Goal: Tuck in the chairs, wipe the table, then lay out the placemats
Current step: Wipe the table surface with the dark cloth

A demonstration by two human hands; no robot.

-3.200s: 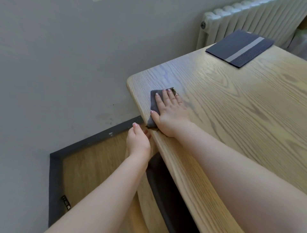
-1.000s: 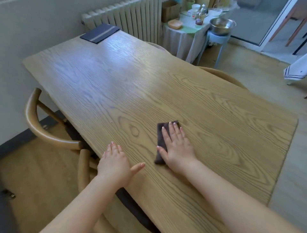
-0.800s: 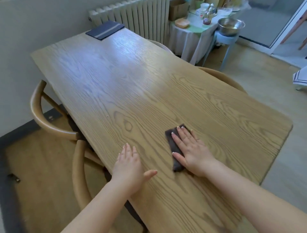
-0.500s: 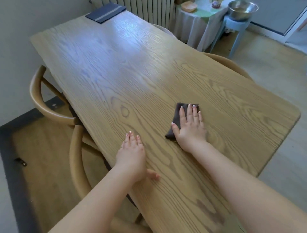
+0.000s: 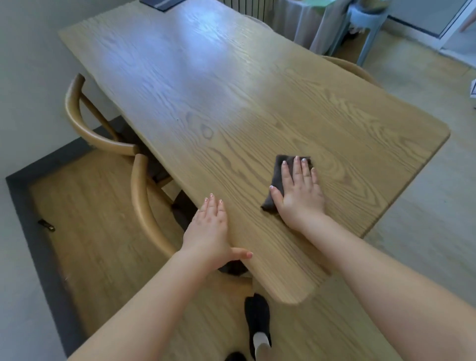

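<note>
A long oak table fills the view. My right hand lies flat on a folded dark grey cloth, pressing it onto the near end of the tabletop. My left hand rests flat on the table's left edge, fingers spread, holding nothing. Two wooden chairs are pushed in on the left side, and another chair back shows beyond the right edge. Dark placemats lie stacked at the far corner, cut off by the top of the frame.
A wall runs close along the left with a dark baseboard. A cloth-covered side table and a pale blue stool stand beyond the far right. My feet in black shoes are on the wooden floor by the near corner.
I have worked from the far corner down to the near end of the table. In the last half second the cloth slid right and the left hand shifted back along the edge.
</note>
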